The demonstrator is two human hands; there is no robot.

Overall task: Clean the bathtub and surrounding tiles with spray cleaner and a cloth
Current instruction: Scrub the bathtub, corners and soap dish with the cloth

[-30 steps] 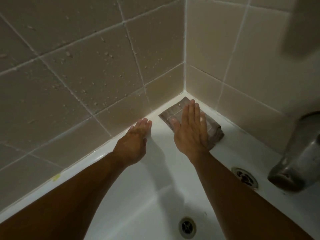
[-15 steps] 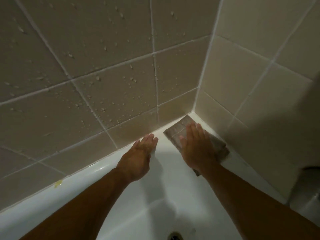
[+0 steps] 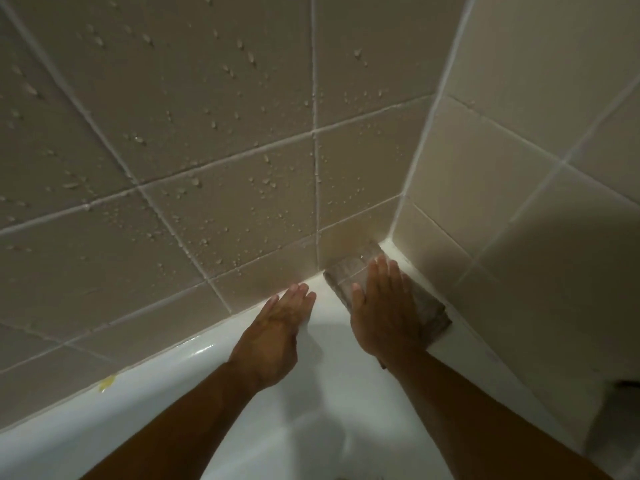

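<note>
Unmoved since earlier, right hand point(image 3: 382, 311) fingers flat on cloth point(image 3: 429, 306), left hand point(image 3: 277, 329) flat on bathtub point(image 3: 173, 372) rim

**Both hands flat, arms reaching forward**

The left hand point(image 3: 277, 327) lies palm down, fingers straight and together. The right hand point(image 3: 382, 310) is also flat with fingers extended, thumb apart, apparently pressing down. Both forearms are bare.
</note>
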